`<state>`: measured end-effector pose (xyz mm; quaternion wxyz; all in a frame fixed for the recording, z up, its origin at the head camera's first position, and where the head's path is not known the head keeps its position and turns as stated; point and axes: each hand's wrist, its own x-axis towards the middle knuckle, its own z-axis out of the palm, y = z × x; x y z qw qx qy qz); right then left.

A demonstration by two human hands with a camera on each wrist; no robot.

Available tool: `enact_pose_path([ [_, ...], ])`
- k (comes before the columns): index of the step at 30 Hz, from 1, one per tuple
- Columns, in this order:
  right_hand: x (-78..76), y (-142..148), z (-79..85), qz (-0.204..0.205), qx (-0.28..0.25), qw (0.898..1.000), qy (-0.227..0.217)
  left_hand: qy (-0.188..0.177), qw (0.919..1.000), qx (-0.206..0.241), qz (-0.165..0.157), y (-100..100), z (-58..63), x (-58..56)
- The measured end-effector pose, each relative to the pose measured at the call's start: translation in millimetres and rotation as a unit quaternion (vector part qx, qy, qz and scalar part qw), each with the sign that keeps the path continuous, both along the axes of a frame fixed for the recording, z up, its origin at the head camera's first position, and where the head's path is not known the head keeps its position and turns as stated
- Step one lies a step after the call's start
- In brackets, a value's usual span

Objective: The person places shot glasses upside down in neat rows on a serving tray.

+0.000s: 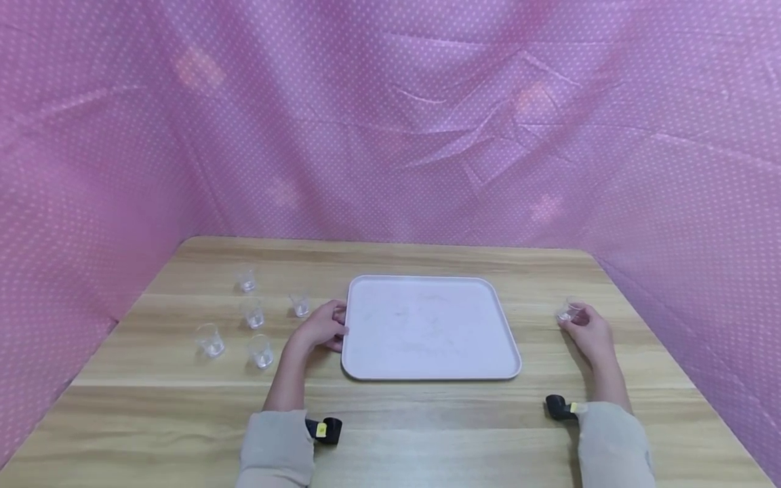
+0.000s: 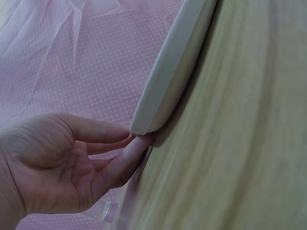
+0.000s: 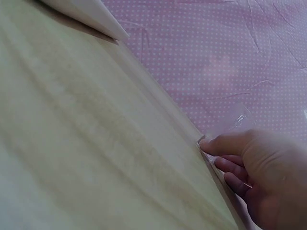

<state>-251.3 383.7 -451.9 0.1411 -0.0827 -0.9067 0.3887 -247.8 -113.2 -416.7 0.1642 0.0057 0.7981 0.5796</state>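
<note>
A white rectangular tray [image 1: 430, 329] lies on the wooden table. At its left rim is my left hand [image 1: 323, 325], and in the left wrist view that hand [image 2: 62, 163] pinches the tray's edge [image 2: 160, 81] between thumb and fingers. Off to the right of the tray, my right hand [image 1: 590, 332] holds a small clear cup [image 1: 568, 311], which stands upright at the tabletop. The right wrist view shows thumb and fingers of this hand [image 3: 268, 172] around the see-through cup [image 3: 237, 120]; its far side is hidden there.
Several more clear cups, among them one nearest the tray [image 1: 300, 306] and one farther left [image 1: 210, 341], stand on the left of the wooden table [image 1: 427, 434]. A pink dotted cloth [image 1: 390, 135] hangs behind and on both sides.
</note>
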Motion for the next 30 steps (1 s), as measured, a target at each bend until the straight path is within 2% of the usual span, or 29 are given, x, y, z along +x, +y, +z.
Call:
enact_pose_path([
  [11,3.1,1,-0.9,-0.002,0.011,1.000,0.003,-0.015,0.9993,0.032,-0.006,-7,-5.1,-3.2],
  [23,5.2,0,11.5,0.017,-0.030,0.999,-0.007,-0.015,0.9983,0.055,-0.014,-11,-9.6,-7.3],
  [30,4.1,-8,21.7,0.049,-0.069,0.996,-0.017,-0.016,0.9984,0.051,-0.017,-11,-9.7,-7.3],
])
